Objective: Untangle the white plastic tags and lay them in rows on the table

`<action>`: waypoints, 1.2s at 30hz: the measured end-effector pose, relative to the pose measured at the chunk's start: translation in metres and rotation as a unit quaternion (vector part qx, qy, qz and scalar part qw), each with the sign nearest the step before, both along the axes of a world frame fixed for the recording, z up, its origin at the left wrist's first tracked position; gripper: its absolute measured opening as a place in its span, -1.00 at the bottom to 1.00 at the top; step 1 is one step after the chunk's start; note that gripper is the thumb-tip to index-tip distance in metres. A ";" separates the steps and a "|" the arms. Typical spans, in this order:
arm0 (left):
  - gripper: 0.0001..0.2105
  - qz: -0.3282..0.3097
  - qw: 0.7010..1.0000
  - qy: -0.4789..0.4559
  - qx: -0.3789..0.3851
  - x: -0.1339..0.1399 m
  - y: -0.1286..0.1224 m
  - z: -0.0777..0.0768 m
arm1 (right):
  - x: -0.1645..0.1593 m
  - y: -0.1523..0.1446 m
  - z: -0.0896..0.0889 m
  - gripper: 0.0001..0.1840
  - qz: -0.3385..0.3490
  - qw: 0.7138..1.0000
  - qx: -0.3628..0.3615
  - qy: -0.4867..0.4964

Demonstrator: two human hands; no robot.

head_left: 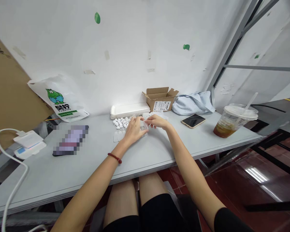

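Over the middle of the table, my left hand (pixel 134 129) is curled with its thumb against a small clear plastic piece (pixel 145 126), its near face partly covered by my fingers. My right hand (pixel 157 121) meets it from the other side, thumb and fingertips pinched at the upper edge of the same piece. Left of my hands lies a heap of small white plastic parts (pixel 120 122). Just in front of that heap, a clear flat plastic piece with rounded sections (pixel 118 136) rests on the table, partly hidden by my left hand.
Behind my hands are a stack of white trays (pixel 129 110) and an open cardboard box (pixel 160 99). A pale cloth bag (pixel 193 103), a phone (pixel 193 120) and a drink cup (pixel 232 120) stand right. A white bag (pixel 60 100), blurred device (pixel 71 140) and cabled charger (pixel 29 141) lie left.
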State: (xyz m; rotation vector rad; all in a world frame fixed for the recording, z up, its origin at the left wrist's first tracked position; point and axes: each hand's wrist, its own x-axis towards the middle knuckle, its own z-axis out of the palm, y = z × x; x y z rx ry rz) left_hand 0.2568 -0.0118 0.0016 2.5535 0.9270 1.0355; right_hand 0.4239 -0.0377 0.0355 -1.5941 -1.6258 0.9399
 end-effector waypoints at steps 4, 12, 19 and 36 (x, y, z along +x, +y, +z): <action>-0.57 -0.020 1.000 0.008 -0.019 0.005 -0.005 -0.003 | 0.005 0.003 -0.004 -0.66 -0.014 0.999 -0.023 -0.044; -0.61 -0.023 0.997 0.055 -0.044 0.009 -0.012 -0.004 | 0.005 0.006 -0.008 -0.69 -0.012 0.993 -0.042 -0.106; -0.64 -0.013 0.995 0.094 -0.019 0.009 -0.009 -0.010 | 0.002 0.008 -0.010 -0.68 -0.013 0.991 -0.055 -0.119; -0.46 -0.010 0.993 0.119 -0.025 0.007 -0.009 -0.006 | 0.002 0.005 -0.006 -0.67 -0.005 0.988 -0.082 -0.133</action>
